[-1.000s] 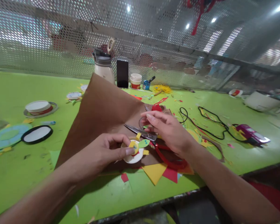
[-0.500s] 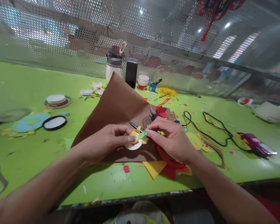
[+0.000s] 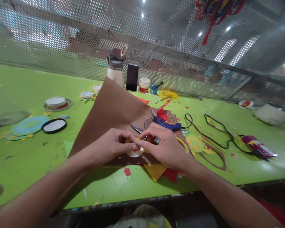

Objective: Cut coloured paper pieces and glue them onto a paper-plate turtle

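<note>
My left hand point(image 3: 111, 146) and my right hand point(image 3: 163, 145) meet over a small white disc point(image 3: 135, 153) with yellow, green and red paper bits on it. Both pinch it at its top, fingertips touching, so most of the decoration is hidden. The disc sits just above a brown paper sheet point(image 3: 114, 107) on the green table point(image 3: 26, 152). A pair of scissors point(image 3: 142, 131) lies on the brown sheet right behind my fingers.
A blue glue gun point(image 3: 167, 124), red scraps and a black cord point(image 3: 216, 129) lie right of the sheet. Yellow and red paper pieces point(image 3: 156, 171) lie near the front edge. A flask point(image 3: 115, 69), a phone point(image 3: 132, 77) and small pots stand at the perforated back wall. Round craft pieces lie left.
My right hand has come down from above the scissors onto the disc and now pinches it together with my left hand. The view has shifted slightly.
</note>
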Motion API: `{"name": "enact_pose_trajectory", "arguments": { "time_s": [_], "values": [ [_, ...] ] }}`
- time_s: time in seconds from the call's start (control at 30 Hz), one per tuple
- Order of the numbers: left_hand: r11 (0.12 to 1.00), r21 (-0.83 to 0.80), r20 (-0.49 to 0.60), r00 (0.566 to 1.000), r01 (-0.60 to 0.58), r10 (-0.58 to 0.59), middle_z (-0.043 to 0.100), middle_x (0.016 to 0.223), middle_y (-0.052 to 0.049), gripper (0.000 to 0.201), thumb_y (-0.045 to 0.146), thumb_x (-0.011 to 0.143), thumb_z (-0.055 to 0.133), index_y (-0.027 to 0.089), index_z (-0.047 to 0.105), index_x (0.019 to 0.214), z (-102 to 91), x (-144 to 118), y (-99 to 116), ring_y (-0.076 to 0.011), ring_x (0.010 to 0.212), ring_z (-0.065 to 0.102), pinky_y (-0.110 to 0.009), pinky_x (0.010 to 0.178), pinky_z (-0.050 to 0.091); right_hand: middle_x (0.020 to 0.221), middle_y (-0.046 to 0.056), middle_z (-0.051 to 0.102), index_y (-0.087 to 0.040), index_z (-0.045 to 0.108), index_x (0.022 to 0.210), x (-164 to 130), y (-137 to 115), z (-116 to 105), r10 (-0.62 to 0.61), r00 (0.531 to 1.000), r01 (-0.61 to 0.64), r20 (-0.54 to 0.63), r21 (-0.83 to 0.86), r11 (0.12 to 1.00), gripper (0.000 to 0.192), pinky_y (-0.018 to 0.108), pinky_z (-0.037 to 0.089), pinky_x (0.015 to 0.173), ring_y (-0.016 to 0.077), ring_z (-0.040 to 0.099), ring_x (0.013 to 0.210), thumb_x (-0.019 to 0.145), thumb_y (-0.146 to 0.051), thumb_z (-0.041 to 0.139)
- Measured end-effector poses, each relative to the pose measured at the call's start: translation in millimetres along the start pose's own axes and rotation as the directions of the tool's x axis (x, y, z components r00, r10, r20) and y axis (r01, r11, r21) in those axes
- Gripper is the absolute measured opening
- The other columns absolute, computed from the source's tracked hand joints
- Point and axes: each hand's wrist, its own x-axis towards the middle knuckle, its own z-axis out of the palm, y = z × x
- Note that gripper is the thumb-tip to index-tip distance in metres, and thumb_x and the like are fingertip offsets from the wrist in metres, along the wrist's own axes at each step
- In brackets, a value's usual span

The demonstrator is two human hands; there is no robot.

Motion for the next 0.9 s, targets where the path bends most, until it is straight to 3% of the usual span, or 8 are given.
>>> {"name": "enact_pose_trajectory", "arguments": {
  "time_s": [0.37, 0.53, 0.67, 0.9],
  "values": [
    [1.0, 0.014, -0.011, 1.0, 0.009, -0.009, 0.072, 0.078, -0.004, 0.02, 0.036, 0.07, 0.072, 0.019, 0.075, 0.078, -0.1, -2.1, 3.0, -0.0145, 0.064, 0.059, -0.022, 0.055, 0.043, 0.07, -0.001, 0.056, -0.017, 0.068, 0.072, 1.6, 3.8, -3.5, 0.08, 0.995, -0.084, 0.056, 0.078, 0.993, 0.008, 0.023, 0.04, 0.058, 0.0107, 0.051, 0.064, 0.08, -0.016, 0.065],
    [1.0, 0.008, -0.036, 0.999, 0.0, 0.001, 0.069, 0.072, -0.002, 0.017, 0.035, 0.07, 0.073, 0.018, 0.073, 0.07, 0.2, -1.8, 3.0, -0.0122, 0.06, 0.056, -0.022, 0.055, 0.041, 0.075, 0.001, 0.06, -0.017, 0.07, 0.08, 0.8, 7.7, -8.5, 0.029, 0.999, -0.032, 0.035, 0.087, 0.996, 0.01, 0.026, 0.043, 0.064, 0.0129, 0.055, 0.07, 0.084, -0.019, 0.061],
    [0.999, 0.031, -0.079, 0.997, 0.011, -0.008, 0.07, 0.071, -0.004, 0.018, 0.035, 0.067, 0.075, 0.017, 0.073, 0.068, -0.7, -1.7, 3.5, -0.0153, 0.065, 0.059, -0.026, 0.062, 0.046, 0.078, 0.002, 0.062, -0.016, 0.068, 0.081, 2.4, 16.1, -13.2, 0.025, 0.999, -0.02, -0.031, 0.138, 0.99, 0.012, 0.029, 0.044, 0.068, 0.0145, 0.055, 0.073, 0.086, -0.022, 0.059],
    [0.997, 0.071, -0.117, 0.993, 0.017, -0.009, 0.07, 0.072, -0.005, 0.022, 0.037, 0.064, 0.076, 0.016, 0.072, 0.068, -0.9, -0.6, 6.3, -0.017, 0.065, 0.059, -0.027, 0.06, 0.045, 0.08, 0.003, 0.064, -0.018, 0.068, 0.082, 4.0, 22.4, -13.5, 0.05, 0.999, -0.049, -0.004, 0.164, 0.985, 0.012, 0.029, 0.045, 0.069, 0.0153, 0.056, 0.074, 0.086, -0.024, 0.058]
  ]
}}
